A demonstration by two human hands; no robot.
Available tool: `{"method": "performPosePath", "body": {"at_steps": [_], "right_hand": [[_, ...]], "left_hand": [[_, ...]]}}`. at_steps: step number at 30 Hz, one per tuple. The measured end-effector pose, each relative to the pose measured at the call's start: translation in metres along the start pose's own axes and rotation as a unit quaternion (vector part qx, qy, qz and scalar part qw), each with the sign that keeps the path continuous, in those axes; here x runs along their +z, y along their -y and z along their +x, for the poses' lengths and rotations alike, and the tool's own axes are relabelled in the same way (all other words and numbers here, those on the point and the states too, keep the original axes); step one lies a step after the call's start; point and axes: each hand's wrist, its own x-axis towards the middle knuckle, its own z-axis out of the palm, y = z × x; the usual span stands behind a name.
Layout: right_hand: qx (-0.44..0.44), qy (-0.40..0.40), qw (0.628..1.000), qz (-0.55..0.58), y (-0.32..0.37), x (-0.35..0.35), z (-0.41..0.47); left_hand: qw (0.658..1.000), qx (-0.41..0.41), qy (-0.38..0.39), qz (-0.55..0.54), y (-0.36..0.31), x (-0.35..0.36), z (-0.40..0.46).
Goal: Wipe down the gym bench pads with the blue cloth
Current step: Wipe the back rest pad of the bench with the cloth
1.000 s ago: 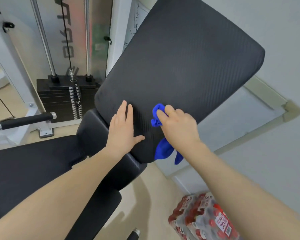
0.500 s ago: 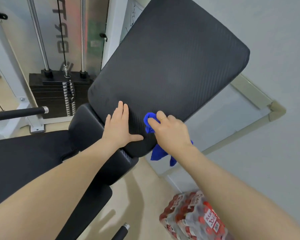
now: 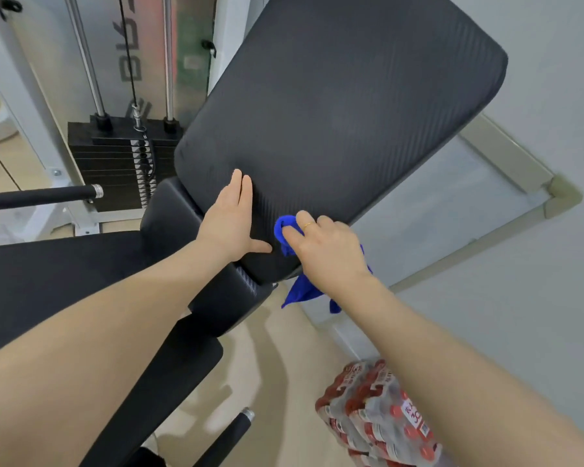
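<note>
Near the lower edge of the tilted back pad [image 3: 334,96]: right hand [image 3: 331,251] pressing the blue cloth [image 3: 285,235] against the black textured surface, fingers [image 3: 302,220] curled and clamped on the bunched fabric — loose ends hanging below the wrist, off the pad's edge. Just beside it, left hand [image 3: 231,219] laid flat on the same pad, fingers straight and together, thumb spread out toward the cloth, holding nothing. Compared with a second ago: right hand and cloth shifted lower and closer to the pad's bottom corner, now nearly touching the left thumb; left hand resting in much the same spot. Thin gold ring [image 3: 307,226] visible on one right finger. Below the pad, the black seat pad [image 3: 31,274] stretching off to the left. Behind, at left, a weight stack [image 3: 112,163] with guide rods and cable, and a foam-gripped handle [image 3: 44,197] projecting sideways. Down on the floor [image 3: 277,358], at lower right, a shrink-wrapped pack of red-capped bottles [image 3: 381,416] — standing beside the grey wall.
</note>
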Motion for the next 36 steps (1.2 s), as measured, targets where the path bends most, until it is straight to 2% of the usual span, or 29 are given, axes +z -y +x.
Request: {"method": "performPosePath", "body": {"at_steps": [3,5,8,11,13,15,18,22,25,29,30,33,34,36], "right_hand": [[0.061,-0.062,0.995,-0.058,-0.037,-0.015,0.025],[0.121,-0.087,0.987,-0.053,-0.046,-0.016,0.033],[0.158,-0.071,0.985,-0.019,-0.016,-0.003,0.027],[0.127,0.008,0.991,0.031,0.030,0.014,0.013],[0.096,0.054,0.993,0.037,0.051,0.023,0.006],[0.049,0.082,0.995,0.036,0.061,0.025,0.001],[-0.021,0.082,0.996,-0.012,0.051,0.018,0.005],[0.082,-0.039,0.996,0.000,0.006,0.006,0.042],[0.126,-0.023,0.992,0.021,0.022,0.014,0.045],[0.044,0.099,0.991,0.077,0.078,0.039,0.030],[0.017,0.110,0.991,0.074,0.085,0.037,0.031],[-0.040,0.181,0.979,0.085,0.076,0.033,0.041],[-0.039,0.162,0.982,0.086,0.065,0.029,0.047],[0.028,0.063,0.995,0.070,0.036,0.019,0.065]], "left_hand": [[1.000,-0.010,0.008,-0.015,0.001,0.001,0.000],[1.000,-0.011,0.000,-0.008,0.003,0.003,0.000],[1.000,0.002,-0.017,0.018,0.002,0.005,0.000],[1.000,0.024,-0.002,0.004,0.010,0.002,0.001],[0.999,0.038,-0.028,0.018,0.024,0.002,-0.001],[0.998,0.004,-0.056,0.025,0.039,0.002,-0.006],[0.998,-0.045,-0.043,0.008,0.056,0.004,-0.009],[0.997,-0.073,-0.005,-0.010,0.070,0.006,-0.002],[0.995,-0.095,0.013,-0.019,0.078,0.006,0.006],[0.990,-0.121,0.036,-0.058,0.090,0.001,0.012],[0.990,-0.119,0.036,-0.068,0.092,0.000,0.014],[0.991,-0.099,0.039,-0.079,0.098,-0.003,0.018],[0.991,-0.091,0.050,-0.084,0.099,-0.005,0.021],[0.989,-0.082,0.079,-0.095,0.101,-0.009,0.025]]}}
